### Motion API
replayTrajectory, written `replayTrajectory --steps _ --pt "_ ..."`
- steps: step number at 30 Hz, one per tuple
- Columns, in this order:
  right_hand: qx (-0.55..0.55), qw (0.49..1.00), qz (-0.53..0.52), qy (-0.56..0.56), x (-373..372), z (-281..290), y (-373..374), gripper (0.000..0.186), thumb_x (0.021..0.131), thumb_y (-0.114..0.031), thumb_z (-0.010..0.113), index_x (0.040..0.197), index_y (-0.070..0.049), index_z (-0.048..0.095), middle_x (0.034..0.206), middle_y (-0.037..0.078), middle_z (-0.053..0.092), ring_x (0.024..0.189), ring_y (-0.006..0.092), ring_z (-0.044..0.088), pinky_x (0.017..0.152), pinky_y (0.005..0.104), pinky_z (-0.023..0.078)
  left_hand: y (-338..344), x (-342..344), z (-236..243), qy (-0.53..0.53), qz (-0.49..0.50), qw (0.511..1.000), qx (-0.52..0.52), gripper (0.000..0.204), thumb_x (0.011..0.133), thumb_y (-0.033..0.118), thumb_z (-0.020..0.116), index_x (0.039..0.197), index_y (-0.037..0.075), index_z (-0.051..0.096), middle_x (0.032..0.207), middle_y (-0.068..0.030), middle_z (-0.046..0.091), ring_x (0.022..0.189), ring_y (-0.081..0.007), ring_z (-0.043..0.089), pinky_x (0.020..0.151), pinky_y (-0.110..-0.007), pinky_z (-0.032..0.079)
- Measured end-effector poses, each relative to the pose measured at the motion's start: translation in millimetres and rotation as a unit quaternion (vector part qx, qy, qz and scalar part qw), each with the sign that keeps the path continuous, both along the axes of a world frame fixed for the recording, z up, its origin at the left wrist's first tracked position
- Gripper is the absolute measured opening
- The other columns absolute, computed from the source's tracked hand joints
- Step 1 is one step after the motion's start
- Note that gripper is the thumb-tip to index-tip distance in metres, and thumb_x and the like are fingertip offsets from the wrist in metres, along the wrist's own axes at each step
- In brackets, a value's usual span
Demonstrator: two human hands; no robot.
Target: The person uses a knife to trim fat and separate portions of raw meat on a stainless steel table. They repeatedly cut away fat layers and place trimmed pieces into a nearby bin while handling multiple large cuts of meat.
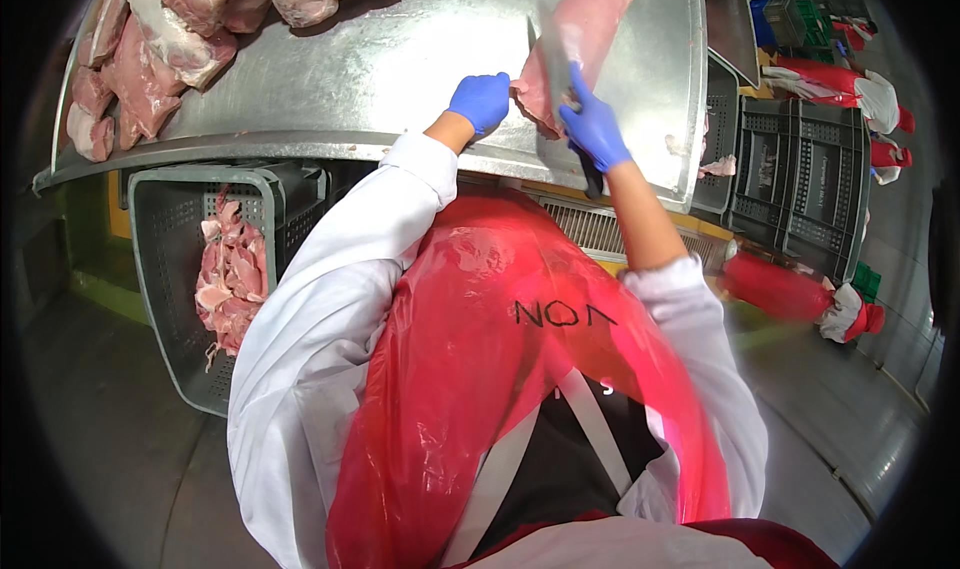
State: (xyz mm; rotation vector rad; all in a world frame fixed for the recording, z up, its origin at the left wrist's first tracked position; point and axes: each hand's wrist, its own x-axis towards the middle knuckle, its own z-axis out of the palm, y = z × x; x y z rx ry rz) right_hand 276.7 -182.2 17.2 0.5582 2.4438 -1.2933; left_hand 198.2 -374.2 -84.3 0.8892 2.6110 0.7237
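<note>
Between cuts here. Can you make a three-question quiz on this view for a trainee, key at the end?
1. True or false: the left hand holds the knife.
2. Where does the meat pile lie? A) on the floor; B) on the left part of the metal table; C) under the table.
3. Fill in: the grey crate at the person's left holds ____.

Key:
1. False. The right hand holds it, while the left fingers pinch the edge of the long piece of meat.
2. B.
3. Cut meat pieces.
</note>
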Motion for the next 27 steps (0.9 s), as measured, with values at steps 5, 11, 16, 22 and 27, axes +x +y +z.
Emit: replayTrajectory --steps 5,11,16,22,27 --pt "0.216 0.962 0.168 0.028 7.6 -56.9 -6.7 0.075 0.094 -0.015 0.055 0.16 -0.014 0.018 0.089 0.035 0.066 0.078 0.0486 0.066 0.072 0.0554 0.052 4.7 5.9 4.1 0.041 0.003 0.999 0.005 0.021 0.094 0.022 0.056 0.1 0.004 0.064 0.086 -0.0195 0.071 0.084 -0.0375 0.07 0.078 -0.048 0.053" --pt "0.143 0.939 0.304 -0.077 151.6 36.6 29.4 0.075 0.097 -0.018 0.055 0.162 -0.019 0.018 0.082 0.032 0.065 0.07 0.0462 0.065 0.071 0.0532 0.05 -21.3 5.7 -17.2 0.112 0.035 0.993 0.019 0.02 0.093 0.022 0.057 0.094 0.005 0.066 0.087 -0.0159 0.072 0.082 -0.0367 0.07 0.078 -0.047 0.054" --pt "0.052 0.991 0.121 -0.016 70.2 40.2 85.2 0.072 0.097 -0.022 0.061 0.16 -0.032 0.029 0.077 0.013 0.066 0.06 0.0204 0.06 0.064 0.0384 0.052 -81.5 24.5 54.8 0.101 0.166 0.963 0.189 0.025 0.094 0.02 0.052 0.094 0.006 0.073 0.09 -0.0161 0.073 0.079 -0.0353 0.069 0.076 -0.045 0.055" --pt "0.0 0.997 0.069 0.033 -98.8 -8.6 128.1 0.07 0.095 -0.02 0.059 0.158 -0.035 0.033 0.08 0.008 0.064 0.061 0.0141 0.057 0.059 0.0314 0.052 -207.1 80.1 181.9 0.221 0.369 0.903 -0.002 0.037 0.101 0.018 0.04 0.106 0.008 0.075 0.102 -0.0149 0.073 0.091 -0.0342 0.071 0.078 -0.041 0.054" --pt "-0.03 0.983 0.131 -0.124 -109.7 -2.6 136.6 0.06 0.099 -0.027 0.053 0.157 -0.032 0.038 0.113 0.0 0.063 0.086 0.0096 0.052 0.083 0.0288 0.046 -350.1 170.7 183.0 0.177 0.517 0.816 -0.189 0.037 0.098 0.034 0.05 0.104 0.003 0.071 0.096 -0.0242 0.07 0.093 -0.0442 0.067 0.08 -0.05 0.05"
